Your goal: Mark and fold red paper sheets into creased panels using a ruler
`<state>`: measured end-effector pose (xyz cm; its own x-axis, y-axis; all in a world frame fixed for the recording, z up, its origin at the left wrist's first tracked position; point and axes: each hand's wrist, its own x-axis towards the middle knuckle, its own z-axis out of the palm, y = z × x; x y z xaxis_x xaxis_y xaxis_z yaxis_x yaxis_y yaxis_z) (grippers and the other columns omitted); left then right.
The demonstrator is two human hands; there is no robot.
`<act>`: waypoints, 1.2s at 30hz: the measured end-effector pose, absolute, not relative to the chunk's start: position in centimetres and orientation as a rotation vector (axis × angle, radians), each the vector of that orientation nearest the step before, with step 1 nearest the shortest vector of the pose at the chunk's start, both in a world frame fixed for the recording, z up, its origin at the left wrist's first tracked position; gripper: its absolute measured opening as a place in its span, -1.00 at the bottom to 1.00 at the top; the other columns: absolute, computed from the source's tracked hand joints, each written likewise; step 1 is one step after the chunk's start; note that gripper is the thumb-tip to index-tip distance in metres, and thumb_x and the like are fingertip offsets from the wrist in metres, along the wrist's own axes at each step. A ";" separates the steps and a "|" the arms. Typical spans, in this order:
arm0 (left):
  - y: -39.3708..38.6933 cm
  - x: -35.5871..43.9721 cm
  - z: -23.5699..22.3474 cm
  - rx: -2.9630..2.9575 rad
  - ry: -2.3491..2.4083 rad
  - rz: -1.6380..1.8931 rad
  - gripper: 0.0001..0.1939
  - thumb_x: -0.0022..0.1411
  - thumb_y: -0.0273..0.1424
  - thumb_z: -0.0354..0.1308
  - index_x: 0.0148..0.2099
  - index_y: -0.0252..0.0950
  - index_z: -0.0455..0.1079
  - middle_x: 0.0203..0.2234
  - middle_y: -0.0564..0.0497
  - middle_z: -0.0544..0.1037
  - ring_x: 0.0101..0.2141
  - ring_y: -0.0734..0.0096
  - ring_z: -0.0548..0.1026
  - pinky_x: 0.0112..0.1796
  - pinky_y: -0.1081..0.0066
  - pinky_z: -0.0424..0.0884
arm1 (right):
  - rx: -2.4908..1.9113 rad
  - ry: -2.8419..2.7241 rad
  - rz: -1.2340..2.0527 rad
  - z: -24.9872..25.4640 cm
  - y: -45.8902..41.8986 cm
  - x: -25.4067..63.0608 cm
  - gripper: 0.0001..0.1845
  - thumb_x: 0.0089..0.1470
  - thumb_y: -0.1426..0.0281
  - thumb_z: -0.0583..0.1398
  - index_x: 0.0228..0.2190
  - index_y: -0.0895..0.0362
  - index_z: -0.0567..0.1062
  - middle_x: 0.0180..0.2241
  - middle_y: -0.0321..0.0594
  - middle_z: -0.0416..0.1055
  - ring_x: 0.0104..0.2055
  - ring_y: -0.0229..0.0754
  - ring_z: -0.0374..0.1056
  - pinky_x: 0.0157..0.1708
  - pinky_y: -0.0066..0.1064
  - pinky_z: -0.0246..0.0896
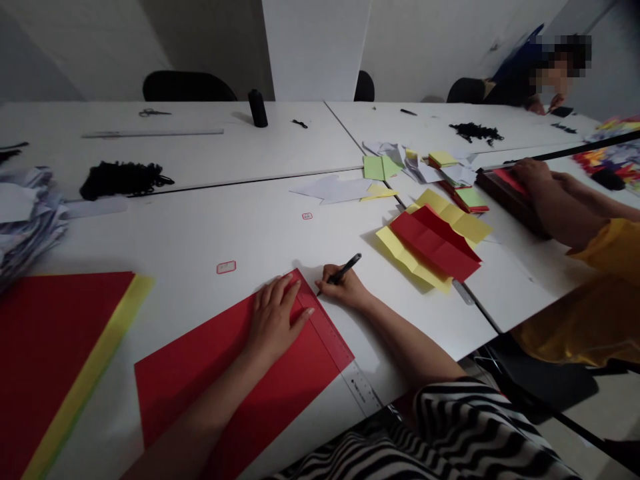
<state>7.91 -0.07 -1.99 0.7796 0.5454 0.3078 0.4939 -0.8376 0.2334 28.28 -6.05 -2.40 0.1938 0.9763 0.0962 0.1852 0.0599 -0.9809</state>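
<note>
A red sheet of paper (200, 353) lies slantwise on the white table in front of me. Along its right edge runs a clear ruler (364, 390), part of it past the paper's near edge. My left hand (277, 310) rests flat with fingers spread, pressing on the paper and the ruler's far part. Just right of the ruler, my right hand (341, 285) grips a black pen (349, 267), its tip down by the paper's right edge.
Red and yellow sheets (65, 333) lie at left, below a heap of white paper (25, 213). Creased red and yellow papers (435, 243) sit at right, near a co-worker's hand (533, 175) on a dark box. Black cord bundles (123, 179) and a black thread spool (257, 109) are farther back.
</note>
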 end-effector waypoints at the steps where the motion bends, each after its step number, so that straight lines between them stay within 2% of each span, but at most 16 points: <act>1: -0.1 7.9 -2.0 2.829 0.829 0.552 -0.49 0.30 -0.15 0.05 0.20 -0.28 0.20 0.19 -0.20 0.26 0.19 -0.02 0.19 0.14 -0.03 0.16 | -1.334 -1.112 0.933 -2.3 -6.0 28.5 -0.63 -0.02 0.18 0.25 -0.61 0.09 0.24 -0.67 -0.41 0.20 -0.61 -0.35 0.05 -0.60 -0.48 -0.10; 3: 0.0 7.9 -2.0 2.820 0.824 0.548 -0.49 0.30 -0.15 0.05 0.20 -0.28 0.20 0.20 -0.19 0.25 0.19 -0.01 0.18 0.14 -0.03 0.16 | -1.225 -0.856 0.961 -2.0 -5.7 29.2 -0.58 -0.04 0.14 0.25 -0.61 0.07 0.16 -0.70 -0.44 0.18 -0.66 -0.36 0.03 -0.63 -0.48 -0.11; 7: -0.1 7.9 -1.9 2.813 0.823 0.547 -0.49 0.30 -0.14 0.05 0.21 -0.26 0.18 0.20 -0.18 0.25 0.19 0.00 0.18 0.15 -0.03 0.15 | -0.967 -0.559 0.993 -1.5 -5.2 30.8 -0.49 -0.06 0.16 0.25 -0.60 0.06 0.00 -0.75 -0.52 0.00 -0.71 -0.39 -0.14 -0.64 -0.49 -0.14; 15: -0.1 7.8 -1.9 2.805 0.821 0.565 -0.50 0.31 -0.13 0.03 0.22 -0.21 0.16 0.20 -0.16 0.25 0.20 0.00 0.18 0.14 -0.05 0.15 | -0.955 -0.495 1.029 -1.3 -5.0 31.7 -0.45 -0.03 0.08 0.20 -0.63 0.05 -0.05 -0.72 -0.50 -0.15 -0.70 -0.36 -0.27 -0.66 -0.43 -0.19; 21: -0.1 7.9 -2.0 2.825 0.841 0.531 -0.49 0.31 -0.12 0.01 0.21 -0.25 0.19 0.20 -0.18 0.26 0.19 0.00 0.18 0.14 -0.03 0.15 | -0.972 -0.625 1.075 -1.5 -4.8 31.3 -0.46 0.00 0.01 0.22 -0.62 0.05 0.06 -0.77 -0.51 -0.05 -0.72 -0.37 -0.18 -0.66 -0.46 -0.16; 25: 1.6 7.5 -2.2 2.825 0.923 0.581 -0.49 0.31 -0.12 0.00 0.20 -0.25 0.22 0.20 -0.20 0.26 0.18 -0.02 0.20 0.14 -0.04 0.13 | -1.093 -0.724 1.045 -2.1 -4.6 30.9 -0.51 -0.03 -0.06 0.25 -0.51 0.07 0.23 -0.73 -0.49 0.14 -0.70 -0.38 -0.03 -0.65 -0.50 -0.11; 28: 4.0 6.7 -2.3 2.830 0.937 0.601 -0.48 0.31 -0.11 -0.01 0.20 -0.25 0.23 0.18 -0.20 0.28 0.17 -0.01 0.21 0.13 -0.02 0.14 | -1.125 -0.800 1.039 -2.0 -4.8 30.4 -0.56 -0.01 -0.02 0.26 -0.41 0.10 0.37 -0.62 -0.39 0.32 -0.62 -0.34 0.17 -0.60 -0.51 0.04; 32: 6.3 5.7 -2.4 2.826 0.920 0.611 -0.50 0.31 -0.09 -0.02 0.18 -0.24 0.26 0.14 -0.18 0.31 0.16 0.02 0.22 0.13 0.00 0.15 | -1.266 -1.268 0.920 -0.9 -6.6 28.2 -0.65 0.19 0.10 0.14 -0.21 0.12 0.48 -0.37 -0.21 0.51 -0.43 -0.23 0.40 -0.39 -0.39 0.29; 34: 6.7 5.6 -2.4 2.813 0.920 0.643 -0.51 0.31 -0.09 -0.02 0.16 -0.25 0.28 0.12 -0.18 0.32 0.16 0.02 0.22 0.13 0.01 0.16 | -1.277 -1.439 0.866 -0.4 -8.3 26.6 -0.75 0.21 0.21 0.15 -0.21 0.07 0.53 -0.23 -0.18 0.53 -0.23 -0.14 0.45 -0.19 -0.31 0.31; 36: 6.6 5.6 -2.4 2.802 0.916 0.680 -0.53 0.31 -0.10 -0.02 0.14 -0.25 0.29 0.11 -0.19 0.32 0.16 0.02 0.21 0.14 0.01 0.16 | -1.292 -1.762 0.708 -0.3 -10.2 24.9 -0.76 0.25 0.33 0.12 -0.10 0.04 0.51 -0.12 -0.16 0.50 -0.02 -0.09 0.39 0.00 -0.24 0.24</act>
<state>5.61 6.65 -2.42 0.7166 0.5852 0.3796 0.5330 -0.8104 0.2432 24.92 -10.24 -0.29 -0.1372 0.9486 0.2852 0.4877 0.3153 -0.8141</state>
